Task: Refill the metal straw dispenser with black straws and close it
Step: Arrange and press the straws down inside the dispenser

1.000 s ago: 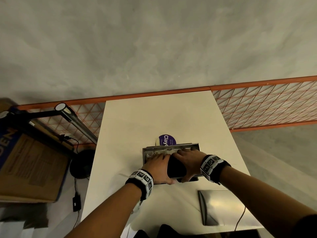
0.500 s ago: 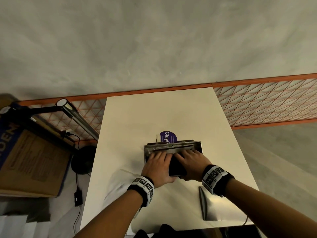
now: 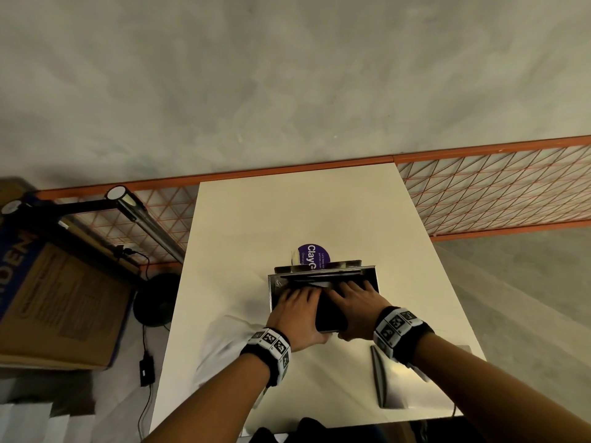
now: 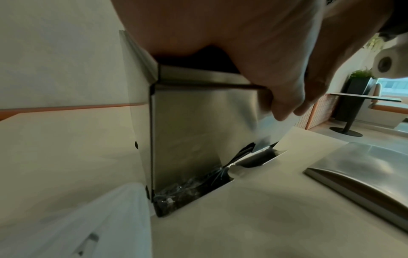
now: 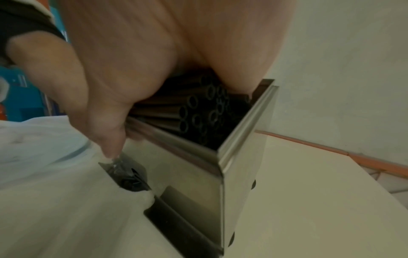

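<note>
Pressing down together, the left hand (image 3: 297, 311) and right hand (image 3: 355, 306) lay their fingers (image 3: 347, 287) flat over the black straws (image 5: 198, 111) inside the open metal dispenser (image 4: 198, 132) — mid-desk (image 3: 287, 212), grasping nothing. At 5 o'clock of the dispenser lies its metal lid (image 3: 412, 385) — apart.

Dispenser (image 3: 371, 276) was centred on table (image 3: 287, 219); straws (image 5: 194, 111) inside; lid (image 3: 412, 385) lower right; box (image 3: 60, 298) left of frame.
</note>
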### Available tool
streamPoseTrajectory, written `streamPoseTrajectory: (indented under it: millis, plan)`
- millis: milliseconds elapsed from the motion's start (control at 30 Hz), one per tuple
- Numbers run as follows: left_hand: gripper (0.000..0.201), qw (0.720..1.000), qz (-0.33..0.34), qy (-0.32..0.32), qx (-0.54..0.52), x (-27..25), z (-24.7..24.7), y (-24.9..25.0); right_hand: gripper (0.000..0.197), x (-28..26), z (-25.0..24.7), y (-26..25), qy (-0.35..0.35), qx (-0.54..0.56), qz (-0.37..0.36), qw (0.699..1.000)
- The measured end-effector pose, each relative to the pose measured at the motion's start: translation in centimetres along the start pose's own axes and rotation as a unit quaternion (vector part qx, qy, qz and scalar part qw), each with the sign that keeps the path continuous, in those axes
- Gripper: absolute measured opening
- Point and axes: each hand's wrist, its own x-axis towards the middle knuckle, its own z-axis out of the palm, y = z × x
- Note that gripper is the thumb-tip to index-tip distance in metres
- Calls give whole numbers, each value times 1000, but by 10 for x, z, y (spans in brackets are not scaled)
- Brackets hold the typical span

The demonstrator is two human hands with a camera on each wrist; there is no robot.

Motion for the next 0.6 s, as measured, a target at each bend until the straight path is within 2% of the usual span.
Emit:
streamPoseTrajectory:
  millis: [400, 600]
  plan:
    - [86, 999, 1, 12, 32, -5, 1, 2, 93, -2, -10, 7, 2, 48, -55, 997]
    - [82, 1000, 4, 10, 10, -1, -2, -1, 96, 5, -11, 5, 2, 12, -11, 1000]
